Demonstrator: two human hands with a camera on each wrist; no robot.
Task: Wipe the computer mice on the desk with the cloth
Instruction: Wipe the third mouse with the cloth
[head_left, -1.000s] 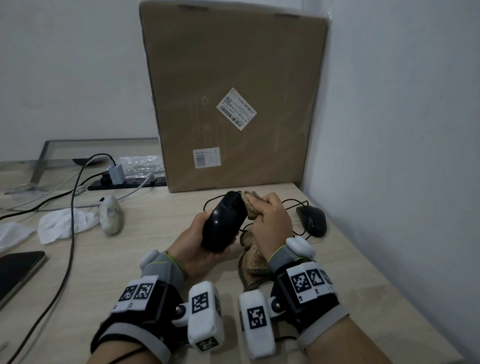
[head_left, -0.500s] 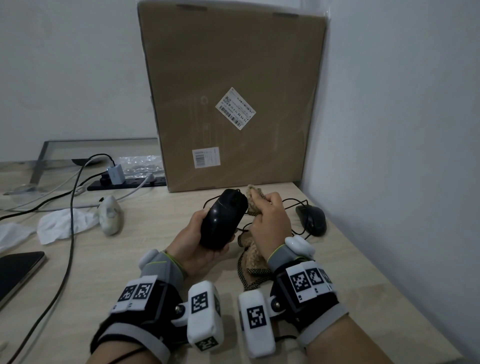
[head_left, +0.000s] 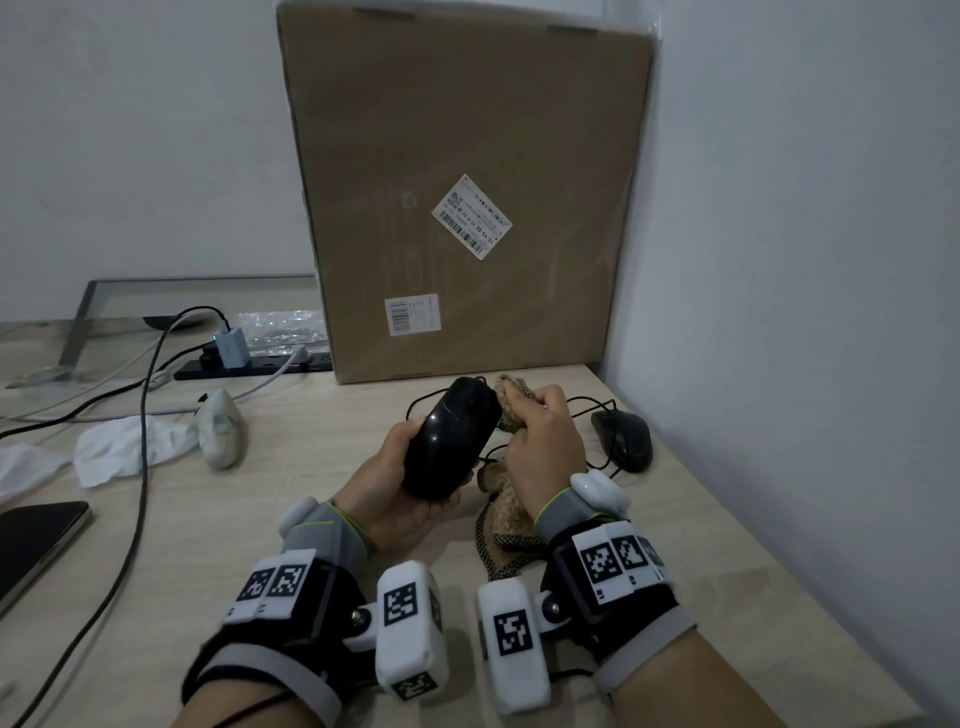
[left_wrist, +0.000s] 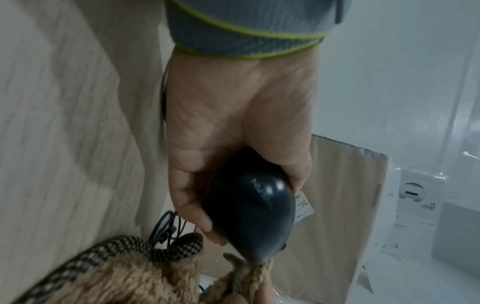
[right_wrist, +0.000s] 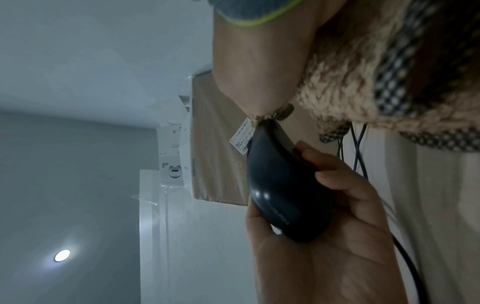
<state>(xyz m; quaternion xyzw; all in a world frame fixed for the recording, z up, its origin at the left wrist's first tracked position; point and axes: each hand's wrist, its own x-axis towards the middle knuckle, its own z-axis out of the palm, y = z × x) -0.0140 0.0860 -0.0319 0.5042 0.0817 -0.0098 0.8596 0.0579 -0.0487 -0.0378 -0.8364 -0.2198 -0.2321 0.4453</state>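
Black mouse (head_left: 451, 441) sits lifted off the tabletop (head_left: 322, 519), my left hand (head_left: 400, 486) curled around it, right hand (head_left: 543, 447) bunching the cloth (head_left: 511, 397) against its nose; I reckon the trailing cable could snag.

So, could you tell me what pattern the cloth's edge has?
Dark-and-light check on the cloth's edge, clearest in the left wrist view.

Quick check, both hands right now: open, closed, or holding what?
Left hand: closed around the black mouse, lifted off the desk.
Right hand: closed on the cloth, pressing it against the mouse's front end.
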